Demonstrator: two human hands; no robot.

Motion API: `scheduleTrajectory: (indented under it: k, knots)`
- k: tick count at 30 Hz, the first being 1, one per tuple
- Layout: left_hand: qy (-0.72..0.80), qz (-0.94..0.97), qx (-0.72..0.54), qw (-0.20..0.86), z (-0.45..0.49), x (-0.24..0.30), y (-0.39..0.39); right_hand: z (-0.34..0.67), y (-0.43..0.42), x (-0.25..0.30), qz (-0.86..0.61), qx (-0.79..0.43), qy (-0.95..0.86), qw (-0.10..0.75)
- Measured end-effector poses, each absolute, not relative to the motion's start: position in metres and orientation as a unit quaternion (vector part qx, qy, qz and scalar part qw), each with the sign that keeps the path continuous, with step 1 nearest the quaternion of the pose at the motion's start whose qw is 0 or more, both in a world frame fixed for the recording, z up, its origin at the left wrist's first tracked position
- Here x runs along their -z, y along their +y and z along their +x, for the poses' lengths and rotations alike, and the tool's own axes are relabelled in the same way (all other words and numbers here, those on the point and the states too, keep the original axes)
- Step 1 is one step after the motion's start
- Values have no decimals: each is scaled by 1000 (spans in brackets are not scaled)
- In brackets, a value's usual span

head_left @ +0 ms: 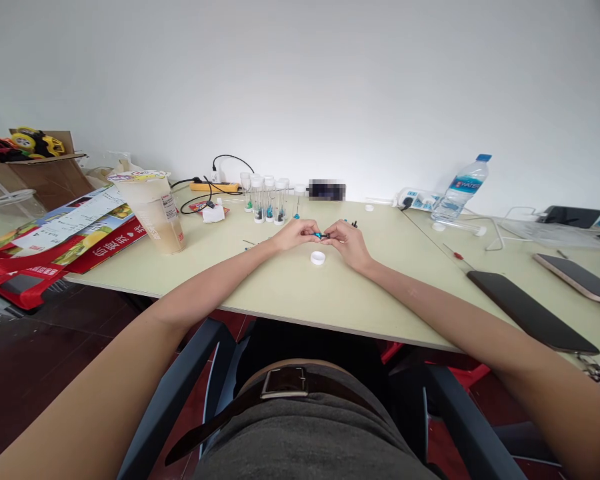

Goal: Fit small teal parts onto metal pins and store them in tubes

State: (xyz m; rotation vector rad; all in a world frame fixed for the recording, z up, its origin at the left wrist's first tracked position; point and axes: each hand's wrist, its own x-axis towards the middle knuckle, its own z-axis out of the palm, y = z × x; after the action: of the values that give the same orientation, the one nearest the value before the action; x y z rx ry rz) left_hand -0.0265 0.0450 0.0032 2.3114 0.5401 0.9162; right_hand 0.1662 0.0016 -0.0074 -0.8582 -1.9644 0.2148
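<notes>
My left hand (296,235) and my right hand (349,243) meet above the middle of the table. Between their fingertips is a small blue and black part (321,235), pinched from both sides; its exact kind is too small to tell. Just below the hands a round white cap (317,258) lies on the table. Behind my left hand stand several clear tubes (269,200) with small green, blue and dark pieces inside. A few thin dark pieces (250,244) lie left of my left wrist, and a small black piece (355,224) shows just behind my right hand.
To the left stand a drink cup (155,217), a red bag (113,243) and a cardboard box (45,180). A water bottle (463,189), a power strip (417,199) and a dark phone (527,310) are on the right. A black cable (210,193) runs at the back.
</notes>
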Motion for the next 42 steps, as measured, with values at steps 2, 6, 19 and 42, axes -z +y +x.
scheduleTrajectory:
  k: [2, 6, 19, 42]
  knots:
    - [213, 870, -349, 276, -26, -4, 44, 166, 1, 7, -348, -82, -806, 472]
    - [227, 870, -351, 261, -26, -4, 42, 166, 1, 7, -345, -84, -806, 473]
    - [225, 876, -354, 237, -26, 0, 43, 167, 0, 7, -348, -92, -802, 477]
    - [239, 902, -338, 122, -28, 0, 45, 166, 0, 9, -364, -266, -748, 487]
